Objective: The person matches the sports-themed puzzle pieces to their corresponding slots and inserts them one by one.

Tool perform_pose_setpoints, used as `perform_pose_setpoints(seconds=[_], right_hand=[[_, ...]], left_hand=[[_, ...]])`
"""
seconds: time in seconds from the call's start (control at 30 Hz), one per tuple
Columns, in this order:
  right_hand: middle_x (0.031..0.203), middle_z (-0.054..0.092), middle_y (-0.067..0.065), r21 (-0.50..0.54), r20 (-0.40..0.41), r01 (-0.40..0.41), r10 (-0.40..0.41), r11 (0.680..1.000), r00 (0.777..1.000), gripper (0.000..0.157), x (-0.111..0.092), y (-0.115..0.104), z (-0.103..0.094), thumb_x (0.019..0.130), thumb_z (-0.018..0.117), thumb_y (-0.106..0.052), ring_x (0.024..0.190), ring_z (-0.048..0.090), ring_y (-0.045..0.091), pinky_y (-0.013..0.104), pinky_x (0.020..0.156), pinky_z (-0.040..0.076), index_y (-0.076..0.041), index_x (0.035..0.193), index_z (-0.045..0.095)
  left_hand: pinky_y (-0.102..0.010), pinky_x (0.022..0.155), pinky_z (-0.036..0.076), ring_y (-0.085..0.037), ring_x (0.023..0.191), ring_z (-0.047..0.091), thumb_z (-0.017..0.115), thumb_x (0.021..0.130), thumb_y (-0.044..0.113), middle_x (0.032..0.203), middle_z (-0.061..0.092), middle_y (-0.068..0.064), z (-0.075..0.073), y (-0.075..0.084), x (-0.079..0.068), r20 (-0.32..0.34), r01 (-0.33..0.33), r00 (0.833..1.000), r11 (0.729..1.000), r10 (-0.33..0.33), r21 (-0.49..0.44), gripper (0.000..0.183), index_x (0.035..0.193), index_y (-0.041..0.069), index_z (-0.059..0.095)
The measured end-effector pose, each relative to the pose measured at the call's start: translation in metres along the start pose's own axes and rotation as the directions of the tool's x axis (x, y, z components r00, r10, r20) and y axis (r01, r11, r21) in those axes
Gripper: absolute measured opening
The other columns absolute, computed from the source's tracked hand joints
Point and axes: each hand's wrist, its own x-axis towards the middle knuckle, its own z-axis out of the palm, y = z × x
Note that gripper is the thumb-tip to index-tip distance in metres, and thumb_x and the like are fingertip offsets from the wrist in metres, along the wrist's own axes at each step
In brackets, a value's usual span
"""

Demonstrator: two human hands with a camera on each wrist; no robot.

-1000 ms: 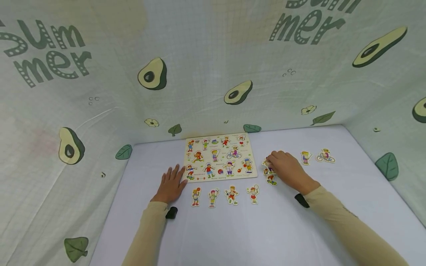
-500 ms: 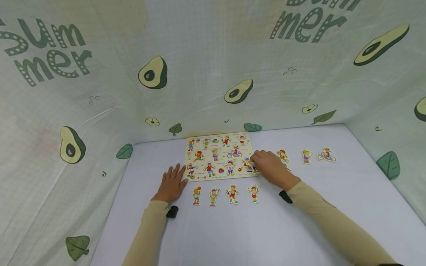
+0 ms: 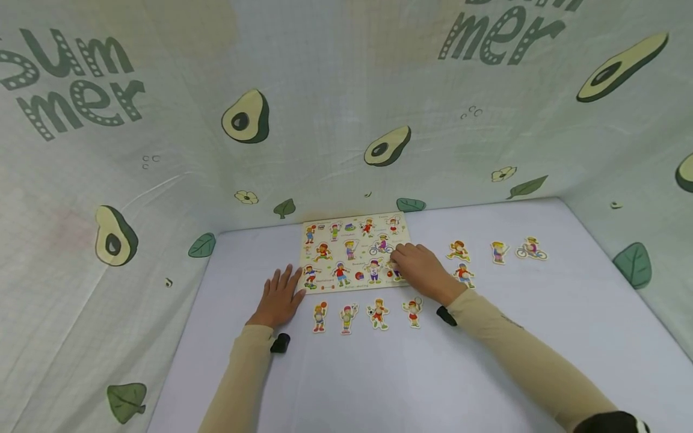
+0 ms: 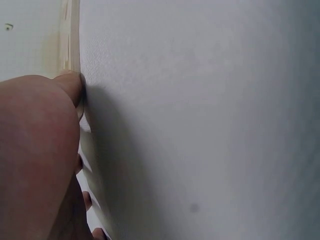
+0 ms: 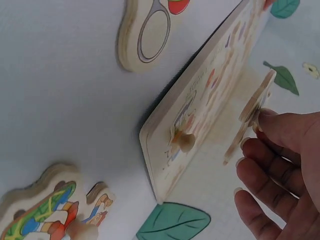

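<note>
A wooden knob puzzle board (image 3: 331, 288) printed with children at sports lies at the back of the table. My left hand (image 3: 276, 300) lies flat with spread fingers at its left edge, the thumb touching the board in the left wrist view. Above the board's right part is my right hand (image 3: 425, 270). In the right wrist view this hand (image 5: 280, 165) pinches a flat wooden puzzle piece (image 5: 260, 95) between thumb and fingers, tilted and apart from the board. Its printed face is mostly hidden. A knobbed piece (image 5: 186, 141) shows at the board's near corner.
In front of the board stands a row of several loose pieces (image 3: 378, 314). Right of my right hand lie a runner piece (image 3: 458, 250), a skater-like piece (image 3: 463, 275), a purple-clad figure piece (image 3: 498, 252) and a cyclist piece (image 3: 532, 248). A printed cloth wall (image 3: 325, 180) rises behind.
My right hand has moved left from the group of pieces to above the board, carrying one piece. Two pieces it had covered now show. The left hand stays put.
</note>
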Motion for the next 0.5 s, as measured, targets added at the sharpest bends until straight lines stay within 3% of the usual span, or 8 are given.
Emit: perform_pose_setpoints(seconds=[0.5], right_hand=[[0.107, 0.07, 0.006, -0.039, 0.025, 0.018, -0.017, 0.999, 1.0, 0.015, 0.017, -0.012, 0.012, 0.101, 0.075, -0.017, 0.1, 0.068, 0.024, 0.039, 0.086, 0.057, -0.007, 0.11, 0.07]], left_hand=[[-0.066, 0.128, 0.004, -0.048, 0.162, 0.001, 0.045, 0.114, 0.039, 0.177, 0.008, -0.02, 0.003, -0.001, 0.002, 0.006, 0.008, 1.0, 1.0, -0.008, 0.017, 0.068, 0.17, 0.01, 0.021]])
